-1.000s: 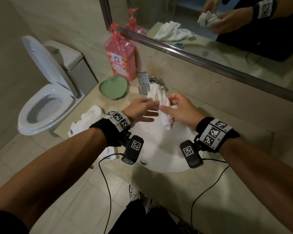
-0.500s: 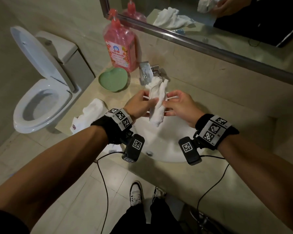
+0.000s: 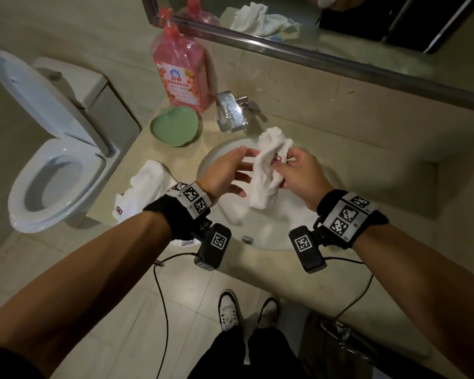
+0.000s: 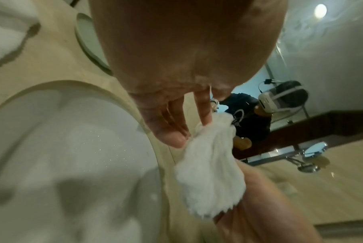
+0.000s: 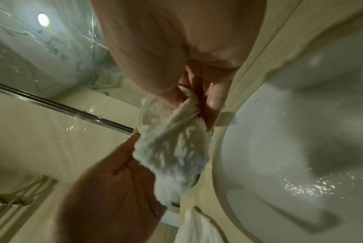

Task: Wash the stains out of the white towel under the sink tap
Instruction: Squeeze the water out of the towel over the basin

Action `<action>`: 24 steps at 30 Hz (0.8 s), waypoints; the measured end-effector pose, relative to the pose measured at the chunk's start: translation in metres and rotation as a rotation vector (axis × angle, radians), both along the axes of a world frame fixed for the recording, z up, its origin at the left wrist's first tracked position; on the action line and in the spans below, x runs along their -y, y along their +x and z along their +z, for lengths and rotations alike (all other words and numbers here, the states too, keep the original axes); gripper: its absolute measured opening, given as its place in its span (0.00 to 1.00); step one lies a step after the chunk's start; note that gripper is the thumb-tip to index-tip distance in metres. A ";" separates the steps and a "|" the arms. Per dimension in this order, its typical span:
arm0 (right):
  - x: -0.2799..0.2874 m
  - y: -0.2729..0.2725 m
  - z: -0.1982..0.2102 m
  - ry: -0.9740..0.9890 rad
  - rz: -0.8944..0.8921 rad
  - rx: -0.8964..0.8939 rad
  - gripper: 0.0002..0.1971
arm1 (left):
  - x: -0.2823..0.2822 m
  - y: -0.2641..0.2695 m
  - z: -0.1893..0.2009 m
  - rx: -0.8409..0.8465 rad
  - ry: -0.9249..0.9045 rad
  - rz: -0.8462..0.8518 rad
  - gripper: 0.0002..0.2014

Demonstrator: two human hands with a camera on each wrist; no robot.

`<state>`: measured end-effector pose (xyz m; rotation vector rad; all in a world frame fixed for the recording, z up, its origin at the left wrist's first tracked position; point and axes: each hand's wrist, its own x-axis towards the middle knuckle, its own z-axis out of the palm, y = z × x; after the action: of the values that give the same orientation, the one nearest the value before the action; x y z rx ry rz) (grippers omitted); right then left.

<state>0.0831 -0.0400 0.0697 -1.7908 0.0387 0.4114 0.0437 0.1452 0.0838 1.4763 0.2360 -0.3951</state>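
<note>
Fingers (image 5: 215, 98) of the right hand (image 3: 301, 176) pinch the bunched white towel (image 3: 267, 170); the left hand (image 3: 225, 173), fingers straight and relaxed, touches its side. The towel hangs over the sink (image 3: 271, 231), just in front of the tap (image 3: 230, 112). Step: inspecting between rubs, apparently. Next: find the stain, bring it beneath the tap.

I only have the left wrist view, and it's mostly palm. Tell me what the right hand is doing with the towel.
Observer: The right hand pinches the bunched white towel near its top, over the basin.
Operator: Report any stain.
Observer: A small red mark shows on the towel, close to where the right hand pinches it.
Operator: Find me soap.
Observer: A pink pump bottle stands at the back of the counter, left of the tap.
</note>
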 end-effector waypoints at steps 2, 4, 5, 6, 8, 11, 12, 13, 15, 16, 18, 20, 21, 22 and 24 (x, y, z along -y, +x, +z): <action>0.001 -0.003 -0.001 0.079 -0.010 -0.074 0.08 | 0.005 0.000 -0.003 0.047 0.071 -0.013 0.07; 0.001 -0.005 0.000 0.210 -0.003 -0.216 0.12 | 0.011 0.003 -0.009 0.125 0.251 0.003 0.11; 0.002 -0.006 0.001 0.245 0.023 -0.260 0.15 | 0.015 0.004 -0.012 0.152 0.329 0.008 0.15; 0.005 -0.007 0.001 0.259 0.062 -0.268 0.17 | 0.018 0.004 -0.014 0.174 0.385 -0.003 0.19; 0.011 -0.008 0.001 0.233 0.126 -0.201 0.15 | 0.023 0.003 -0.016 0.232 0.472 -0.062 0.25; 0.023 -0.008 -0.001 0.148 0.117 -0.123 0.13 | 0.031 0.002 -0.021 0.301 0.535 -0.016 0.26; 0.028 -0.006 -0.001 0.136 0.098 -0.115 0.13 | 0.033 0.003 -0.022 0.296 0.507 0.023 0.22; 0.032 -0.005 0.000 0.125 0.070 -0.109 0.13 | 0.035 0.004 -0.021 0.264 0.453 0.063 0.16; 0.040 -0.003 0.001 0.107 0.015 -0.116 0.13 | 0.035 0.006 -0.016 0.143 0.326 0.155 0.06; 0.043 -0.003 0.002 0.100 -0.002 -0.123 0.13 | 0.035 0.008 -0.014 0.089 0.271 0.200 0.05; 0.046 -0.005 0.002 0.066 -0.008 -0.133 0.14 | 0.038 0.009 -0.012 0.063 0.281 0.255 0.08; 0.046 -0.008 0.002 0.062 0.032 -0.168 0.19 | 0.043 0.010 -0.011 0.125 0.366 0.264 0.11; 0.046 -0.009 0.001 0.083 0.062 -0.200 0.21 | 0.045 0.009 -0.010 0.152 0.384 0.236 0.14; 0.047 -0.011 0.001 0.095 0.086 -0.223 0.23 | 0.047 0.009 -0.010 0.154 0.410 0.177 0.19; 0.053 -0.013 0.002 0.050 0.086 -0.206 0.25 | 0.047 0.008 -0.011 0.100 0.542 0.028 0.26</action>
<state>0.0705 -0.0931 0.0721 -1.6989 0.0952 0.6523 0.0518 0.0984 0.0726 2.0169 0.2983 -0.2405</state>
